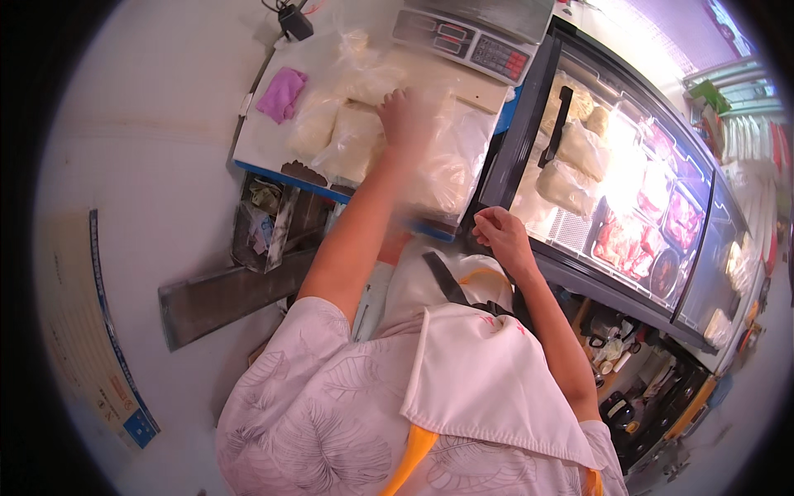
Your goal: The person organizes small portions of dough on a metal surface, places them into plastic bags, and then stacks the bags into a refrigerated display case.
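Over the white table, my left hand (399, 114) reaches in among clear plastic bags of pale food. Its fingers look bent, but motion smears the hand, and whether it grips anything is unclear. Just left of it lies one filled bag (351, 136), and another bag (442, 182) sits nearer the table's front edge. My right hand (502, 237) is closed with curled fingers at the near left corner of the glass-topped display freezer (529, 227). Nothing shows in those fingers.
A grey scale (463, 41) stands at the table's back. A pink cloth (282, 94) lies at the table's left (258, 142). Inside the freezer are bagged pale food (571, 186) and trays of red meat (628, 240). An open drawer (273, 223) sits below the table.
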A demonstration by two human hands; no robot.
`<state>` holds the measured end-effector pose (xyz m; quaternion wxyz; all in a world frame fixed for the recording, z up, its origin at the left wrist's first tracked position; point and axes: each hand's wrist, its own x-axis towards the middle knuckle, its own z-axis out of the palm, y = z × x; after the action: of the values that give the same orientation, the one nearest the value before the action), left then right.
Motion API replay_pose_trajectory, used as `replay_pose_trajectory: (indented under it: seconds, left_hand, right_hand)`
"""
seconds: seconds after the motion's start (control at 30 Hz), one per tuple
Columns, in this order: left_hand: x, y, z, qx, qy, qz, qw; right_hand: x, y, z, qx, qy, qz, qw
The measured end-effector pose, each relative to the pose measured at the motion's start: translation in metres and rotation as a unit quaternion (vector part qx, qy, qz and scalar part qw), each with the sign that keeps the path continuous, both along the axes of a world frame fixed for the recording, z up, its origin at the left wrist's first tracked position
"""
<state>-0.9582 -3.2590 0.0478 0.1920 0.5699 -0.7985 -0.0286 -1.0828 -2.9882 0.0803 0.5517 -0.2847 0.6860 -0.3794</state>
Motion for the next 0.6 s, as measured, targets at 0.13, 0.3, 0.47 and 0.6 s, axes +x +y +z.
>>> replay_pose_trajectory:
  seconds: [0.13,0.3,0.47,0.6]
  left_hand:
    - [0.017,-0.037,-0.032,0.0,0.096,-0.061,0.994]
    - [0.039,-0.063,-0.023,0.2,0.344,-0.099,0.912]
    - [0.032,-0.054,0.026,0.295,0.36,-0.152,0.872]
    - [0.024,-0.054,0.056,0.271,0.268,-0.209,0.901]
  right_hand:
    - [-0.014,0.016,0.0,-0.022,-0.007,-0.057,0.998]
    - [-0.03,0.036,0.0,-0.019,-0.013,-0.129,0.991]
    - [-0.034,0.049,-0.006,-0.014,-0.025,-0.165,0.986]
    - [-0.031,0.053,-0.009,-0.013,-0.032,-0.161,0.986]
